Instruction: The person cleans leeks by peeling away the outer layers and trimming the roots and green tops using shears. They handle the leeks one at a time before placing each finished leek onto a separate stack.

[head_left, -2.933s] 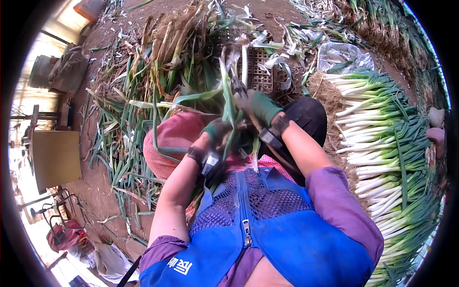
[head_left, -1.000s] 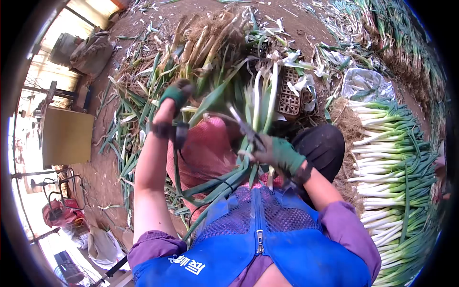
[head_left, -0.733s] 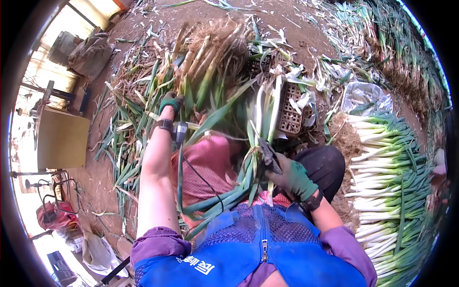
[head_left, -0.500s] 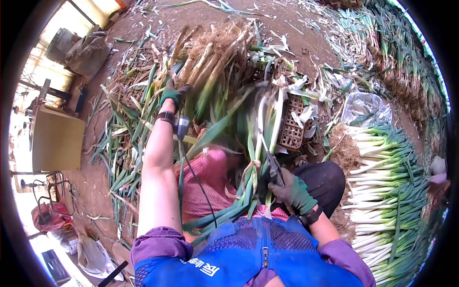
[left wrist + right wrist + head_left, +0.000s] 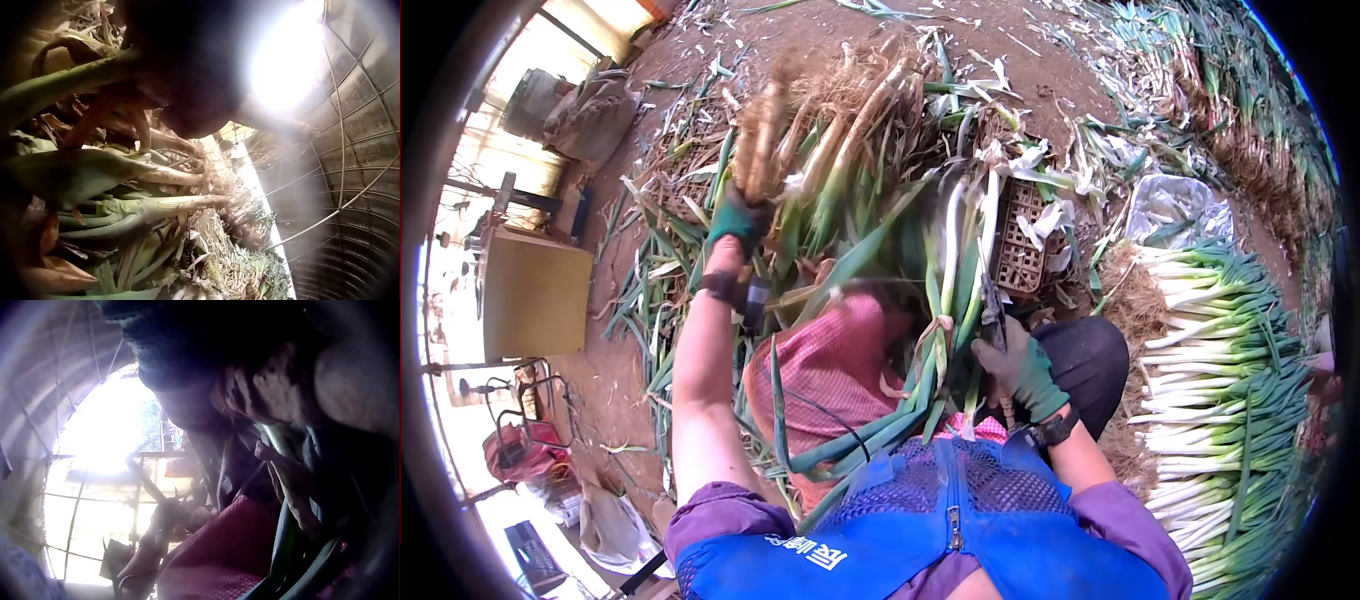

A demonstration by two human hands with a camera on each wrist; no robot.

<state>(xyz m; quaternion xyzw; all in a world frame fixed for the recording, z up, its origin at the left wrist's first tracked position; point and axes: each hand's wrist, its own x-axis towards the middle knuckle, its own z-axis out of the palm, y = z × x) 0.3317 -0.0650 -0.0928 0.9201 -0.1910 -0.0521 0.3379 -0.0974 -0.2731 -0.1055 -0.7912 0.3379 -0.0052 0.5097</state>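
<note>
In a green glove, the left hand [image 5: 738, 222] grips unpeeled leek stalks [image 5: 758, 145] at the left of a rooted leek pile [image 5: 845, 140]; their brown root ends are blurred. The left wrist view shows the hand as a dark shape above dirty leeks [image 5: 169, 203]. The gloved right hand [image 5: 1018, 372] holds a dark, long tool [image 5: 992, 308] beside the right knee. Just left of the tool, white-stemmed leeks [image 5: 951, 245] lean upright, their green leaves bending across the lap. Shadow hides most of the right hand's fingers [image 5: 275, 387] in the right wrist view.
Cleaned leeks [image 5: 1200, 380] lie in a long row at the right, with a foil-like tray [image 5: 1175, 208] above them. A brown crate [image 5: 1020, 240] stands beyond the right knee. Leaf scraps [image 5: 665, 300] cover the ground at the left.
The left hand has come slightly back and left, and stalks at the pile's left edge have shifted with it. The right hand and tool have moved up and a little right, away from the white-stemmed leeks.
</note>
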